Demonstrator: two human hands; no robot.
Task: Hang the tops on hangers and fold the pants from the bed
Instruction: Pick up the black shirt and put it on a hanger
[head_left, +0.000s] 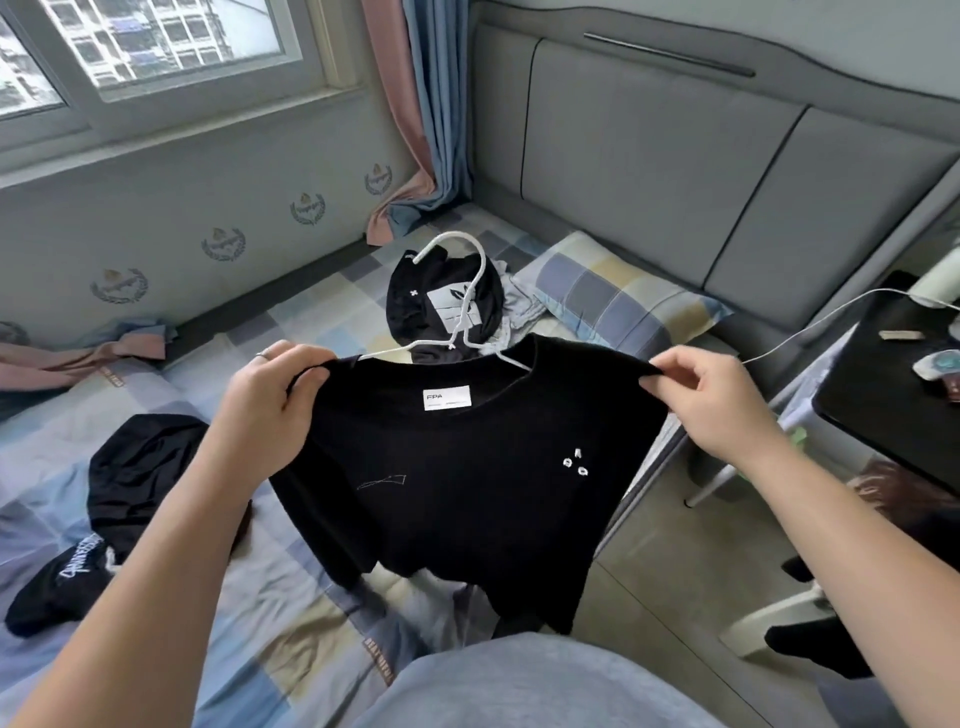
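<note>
Black top (467, 478) is hanging in the air above the bed's (311, 613) edge. The left hand (270, 400) and right hand (714, 408) are each pinching a shoulder in a closed grip, likely spreading it over the white hanger (454, 343) poking through the collar. It is drooping limp, with the neck label showing.

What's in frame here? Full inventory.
T-shirt: 1, black, held up over the bed edge
hanger: 1, white, hook above the T-shirt's collar
far garment: 1, black with a white patch, beside the pillow
near garment: 1, black, on the bed at left
pillow: 1, checked, against the headboard
bed: 1, checked sheet
headboard: 1, grey, padded
curtain: pink and blue, by the window
table: 1, black, right
hands: 2, left hand and right hand each grip a T-shirt shoulder
</note>
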